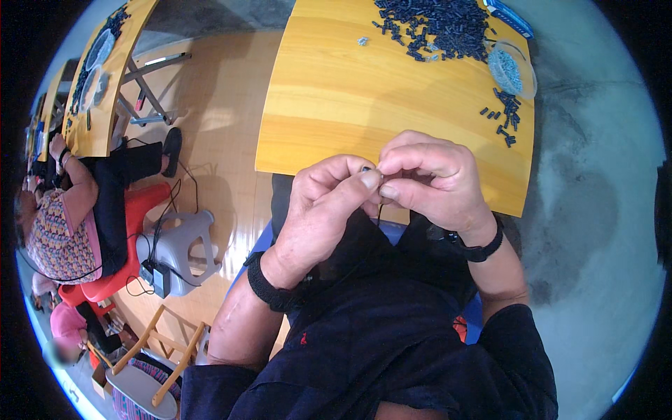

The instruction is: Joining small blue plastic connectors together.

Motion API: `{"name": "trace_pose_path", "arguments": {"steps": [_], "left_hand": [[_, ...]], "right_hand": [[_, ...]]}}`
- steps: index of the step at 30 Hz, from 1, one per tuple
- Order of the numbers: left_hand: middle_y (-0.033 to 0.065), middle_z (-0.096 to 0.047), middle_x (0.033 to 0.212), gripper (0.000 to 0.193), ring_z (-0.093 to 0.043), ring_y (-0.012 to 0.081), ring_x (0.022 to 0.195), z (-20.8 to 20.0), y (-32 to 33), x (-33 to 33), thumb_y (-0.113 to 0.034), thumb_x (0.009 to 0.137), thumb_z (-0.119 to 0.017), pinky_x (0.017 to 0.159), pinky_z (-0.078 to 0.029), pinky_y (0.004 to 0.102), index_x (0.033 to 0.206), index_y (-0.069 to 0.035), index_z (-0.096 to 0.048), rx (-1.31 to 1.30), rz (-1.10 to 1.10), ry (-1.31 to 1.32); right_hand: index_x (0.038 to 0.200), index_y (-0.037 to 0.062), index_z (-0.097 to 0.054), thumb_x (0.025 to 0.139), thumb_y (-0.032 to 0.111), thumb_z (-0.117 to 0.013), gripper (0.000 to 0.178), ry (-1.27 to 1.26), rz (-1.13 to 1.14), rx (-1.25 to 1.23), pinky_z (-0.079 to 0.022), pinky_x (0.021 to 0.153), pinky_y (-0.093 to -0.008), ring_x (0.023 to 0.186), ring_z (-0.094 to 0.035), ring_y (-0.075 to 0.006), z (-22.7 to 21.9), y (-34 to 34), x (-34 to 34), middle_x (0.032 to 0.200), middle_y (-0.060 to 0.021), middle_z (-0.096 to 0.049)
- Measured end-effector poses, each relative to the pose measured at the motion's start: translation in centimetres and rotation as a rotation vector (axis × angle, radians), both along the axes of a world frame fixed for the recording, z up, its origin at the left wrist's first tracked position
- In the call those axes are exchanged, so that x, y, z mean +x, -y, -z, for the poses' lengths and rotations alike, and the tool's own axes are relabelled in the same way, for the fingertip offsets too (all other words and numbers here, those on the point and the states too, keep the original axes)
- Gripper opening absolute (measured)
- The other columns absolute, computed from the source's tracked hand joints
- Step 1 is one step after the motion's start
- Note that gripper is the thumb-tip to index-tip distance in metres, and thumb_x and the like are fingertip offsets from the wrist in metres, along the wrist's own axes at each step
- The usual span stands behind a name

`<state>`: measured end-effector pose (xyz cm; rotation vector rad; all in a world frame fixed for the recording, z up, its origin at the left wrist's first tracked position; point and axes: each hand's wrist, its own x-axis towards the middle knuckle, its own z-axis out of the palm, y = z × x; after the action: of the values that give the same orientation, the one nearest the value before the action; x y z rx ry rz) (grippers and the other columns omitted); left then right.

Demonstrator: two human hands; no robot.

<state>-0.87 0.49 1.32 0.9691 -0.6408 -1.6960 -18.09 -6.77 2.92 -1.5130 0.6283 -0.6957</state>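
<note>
Above my lap, at the near edge of the yellow wooden table (pixel 329 105), both hands meet fingertip to fingertip. My left hand (pixel 318 203) is closed in a pinch round a small black piece (pixel 365 169), of which only a dark end shows. Thumb and forefinger of my right hand (pixel 437 178) are pinched together against the left fingertips; whatever they grip is too small to name. Farther off on the table lies a heap of short black cylindrical parts (pixel 451 31). A clear round tub (pixel 521 91) with tiny light-blue pieces stands at the right edge.
A few loose black parts (pixel 509 115) lie near the tub, and small silvery bits (pixel 362 41) left of the heap. A blue box (pixel 509 17) is at the far right corner. At left, a person (pixel 70 217) sits at another table beside a grey stool (pixel 178 245).
</note>
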Motion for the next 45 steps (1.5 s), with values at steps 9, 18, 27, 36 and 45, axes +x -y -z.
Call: {"name": "trace_pose_path", "arguments": {"steps": [9,18,27,36,45], "left_hand": [[0.0018,-0.063,0.076,0.015,-0.056,0.0082,0.068,0.2,0.0,-0.3,-0.013,0.095,-0.057,0.065,-0.048,0.0231,0.093,-0.001,-0.065,-0.025,-0.015,-0.069],[0.0079,-0.066,0.082,0.013,-0.061,0.0132,0.071,1.4,-0.1,0.2,-0.001,0.084,-0.067,0.064,-0.050,0.0255,0.097,0.002,-0.069,-0.179,-0.080,0.497],[0.0077,-0.066,0.083,0.013,-0.061,0.0128,0.074,1.0,0.2,0.3,-0.002,0.084,-0.068,0.067,-0.049,0.0242,0.096,0.001,-0.069,-0.310,-0.033,0.653],[0.0074,-0.067,0.084,0.012,-0.061,0.0113,0.073,1.2,0.0,0.0,-0.002,0.085,-0.068,0.065,-0.050,0.0235,0.096,0.001,-0.069,-0.264,-0.042,0.621],[0.0129,-0.067,0.078,0.011,-0.065,0.0205,0.069,1.0,0.2,-0.1,-0.003,0.082,-0.068,0.064,-0.050,0.0292,0.092,0.001,-0.069,-0.269,-0.030,0.686]], "right_hand": [[0.091,-0.0010,-0.066,0.081,-0.001,-0.067,0.009,0.011,0.041,-0.178,-0.048,0.061,-0.0264,0.072,-0.062,-0.0153,0.8,0.0,0.1,0.082,-0.0072,-0.064],[0.094,-0.0039,-0.062,0.088,-0.003,-0.059,0.007,0.028,0.153,-0.090,-0.048,0.055,-0.0208,0.063,-0.060,-0.0093,0.9,-0.2,0.2,0.082,-0.0074,-0.059],[0.092,-0.0024,-0.062,0.086,-0.002,-0.059,0.007,-0.080,0.130,-0.133,-0.045,0.056,-0.0245,0.064,-0.058,-0.0119,0.9,-0.4,0.5,0.077,-0.0072,-0.059],[0.090,-0.0008,-0.062,0.084,0.000,-0.061,0.006,-0.138,0.129,-0.311,-0.046,0.057,-0.0311,0.064,-0.058,-0.0232,1.4,-0.3,0.6,0.074,-0.0113,-0.059],[0.088,0.0000,-0.063,0.081,-0.002,-0.063,0.007,-0.164,0.093,-0.436,-0.046,0.055,-0.0327,0.063,-0.060,-0.0249,1.6,0.0,0.3,0.073,-0.0121,-0.060]]}}
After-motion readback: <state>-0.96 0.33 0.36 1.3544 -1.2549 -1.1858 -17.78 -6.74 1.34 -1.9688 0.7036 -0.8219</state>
